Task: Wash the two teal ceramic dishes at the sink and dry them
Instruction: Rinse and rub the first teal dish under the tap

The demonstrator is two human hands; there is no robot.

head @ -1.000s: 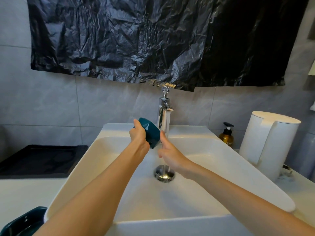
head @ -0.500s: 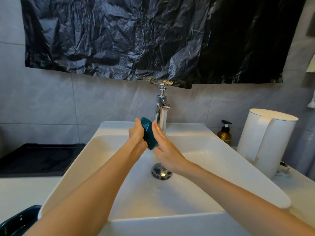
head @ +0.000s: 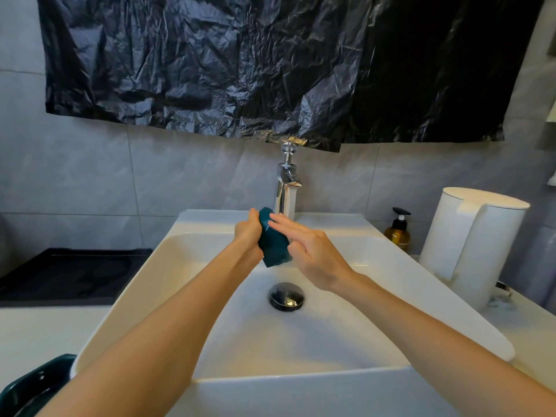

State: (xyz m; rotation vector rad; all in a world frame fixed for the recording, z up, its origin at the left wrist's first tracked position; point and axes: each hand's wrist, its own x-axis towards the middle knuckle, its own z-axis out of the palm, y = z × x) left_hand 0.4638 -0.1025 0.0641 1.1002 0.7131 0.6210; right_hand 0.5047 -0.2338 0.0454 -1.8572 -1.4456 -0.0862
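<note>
rubbing the teal dish [head: 272, 245] at frame centre over the sink [head: 135, 296]: left hand [head: 248, 236] grips its edge, right hand [head: 310, 254], fingers straight, has slid up onto its outer side. washing continues, water possibly running. second dish [head: 33, 386] waits lower left.

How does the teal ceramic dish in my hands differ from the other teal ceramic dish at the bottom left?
The held teal ceramic dish is gripped by the left hand over the white sink, the right hand resting straight fingers on it; the second teal dish rests on the counter beside the sink. The held dish is tilted on edge; the second sits upright, hollow showing. Both are teal.
</note>
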